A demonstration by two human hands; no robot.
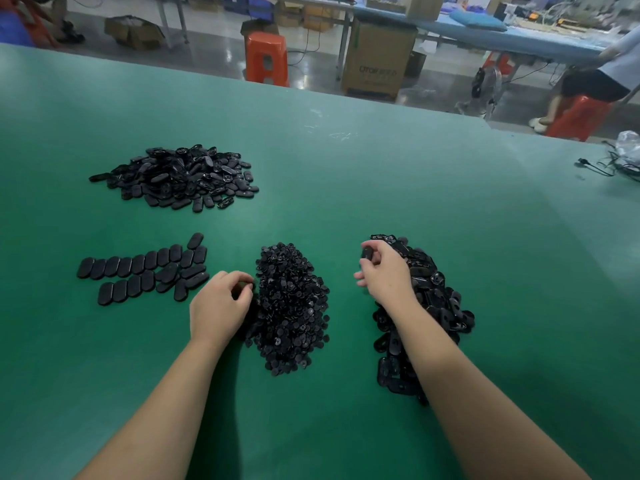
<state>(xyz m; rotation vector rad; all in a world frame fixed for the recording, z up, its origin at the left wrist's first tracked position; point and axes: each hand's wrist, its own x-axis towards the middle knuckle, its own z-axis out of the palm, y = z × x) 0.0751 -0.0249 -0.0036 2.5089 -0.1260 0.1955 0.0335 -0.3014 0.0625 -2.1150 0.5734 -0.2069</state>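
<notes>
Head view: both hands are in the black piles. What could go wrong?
1. The right hand grips an oval shell while its forearm passes over the shell pile; pulling back might drag some off.
2. The left hand picks at the small round parts, near the laid-out ovals; a nudge could scatter parts into those rows.

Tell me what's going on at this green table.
A person works with black plastic parts on a green table. The right hand grips one oval piece over the pile of oval shells on the right. The left hand has its fingers curled at the edge of the pile of small round parts in the middle; whether it already pinches one is unclear. To the left lie rows of oval pieces, and a loose heap sits farther back.
</notes>
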